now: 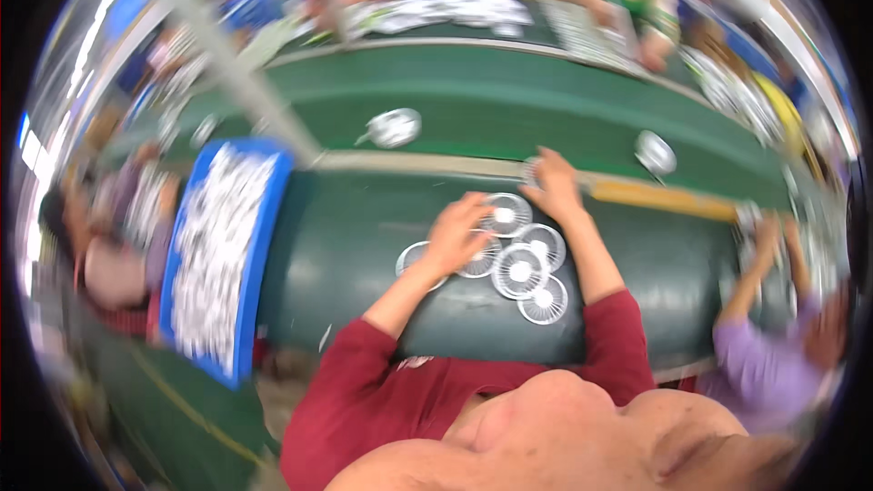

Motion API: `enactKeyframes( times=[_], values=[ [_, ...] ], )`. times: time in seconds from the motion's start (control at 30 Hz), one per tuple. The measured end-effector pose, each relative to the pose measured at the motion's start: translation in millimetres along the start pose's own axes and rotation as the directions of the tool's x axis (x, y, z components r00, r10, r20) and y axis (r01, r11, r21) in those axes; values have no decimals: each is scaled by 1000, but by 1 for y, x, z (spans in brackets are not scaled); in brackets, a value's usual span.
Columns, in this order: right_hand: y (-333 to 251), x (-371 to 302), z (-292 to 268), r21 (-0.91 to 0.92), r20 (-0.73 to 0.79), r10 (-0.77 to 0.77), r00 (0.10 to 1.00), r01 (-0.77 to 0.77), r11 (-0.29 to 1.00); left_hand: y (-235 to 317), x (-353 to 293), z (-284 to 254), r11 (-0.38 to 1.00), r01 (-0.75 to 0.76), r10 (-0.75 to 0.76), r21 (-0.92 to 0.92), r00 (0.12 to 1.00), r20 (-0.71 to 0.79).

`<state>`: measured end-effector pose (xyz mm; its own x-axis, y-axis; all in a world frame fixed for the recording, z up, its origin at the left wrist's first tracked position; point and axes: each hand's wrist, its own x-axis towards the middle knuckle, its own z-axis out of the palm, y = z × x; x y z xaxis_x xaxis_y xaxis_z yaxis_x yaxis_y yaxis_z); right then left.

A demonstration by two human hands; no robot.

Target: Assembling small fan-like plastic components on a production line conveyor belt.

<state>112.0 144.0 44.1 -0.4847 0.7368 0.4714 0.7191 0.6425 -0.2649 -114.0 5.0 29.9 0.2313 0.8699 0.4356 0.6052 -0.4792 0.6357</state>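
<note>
Green conveyor belt [509,82], smooth and dull, bends across the hall beyond my bench, and two white rounded pieces stand out on it, well apart: one piece [395,128] left of centre, the other [656,155] to the right. Both are too blurred for detail.

Between belt and bench runs one pale ledge [418,163], with one yellow strip [664,201] lengthwise along its right part. My bench [336,255] has a dark green, slightly shiny top.

Six round white grilles lie on that top before me, thin-spoked like wheels, most with a solid white disc at the hub. Five are bunched, partly overlapping: the topmost grille [509,216] by my fingers, two below it, one in front of those [520,272], and the nearest [544,301] toward my body. The sixth [411,257] sits apart on the left, partly hidden under my hand.

My left hand [455,235] is palm down, fingers spread and loosely bent over the grilles. My right hand [555,185] reaches to the ledge, its fingertips at one more pale round piece [529,172]; I cannot tell whether they grip it.

To my left stands one blue rectangular tray [265,245], heaped with white pieces too many to count. One co-worker in purple [768,355] works at my right.
</note>
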Motion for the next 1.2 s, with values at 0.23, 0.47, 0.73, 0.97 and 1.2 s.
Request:
enactKeyframes(
  times=[0.23,0.47,0.73,0.97,1.2],
  values=[
    [28,-8,-8,124,102,154,983,-166,978,17,75,24,879,233,-113,-416,950,292],
    [89,-92,-92,393,32,385,923,-365,844,77,165,61,890,119,203,-441,762,615],
    [168,-165,-137,368,-523,667,530,-565,738,-137,116,-65,883,361,-337,-298,932,131],
    [71,-109,-55,-129,-255,361,897,-402,907,-125,98,-33,894,264,-239,363,964,-114],
    [71,-109,-49,-63,-287,374,882,-407,911,-154,115,-49,799,298,-241,523,954,-176]
  ],
)
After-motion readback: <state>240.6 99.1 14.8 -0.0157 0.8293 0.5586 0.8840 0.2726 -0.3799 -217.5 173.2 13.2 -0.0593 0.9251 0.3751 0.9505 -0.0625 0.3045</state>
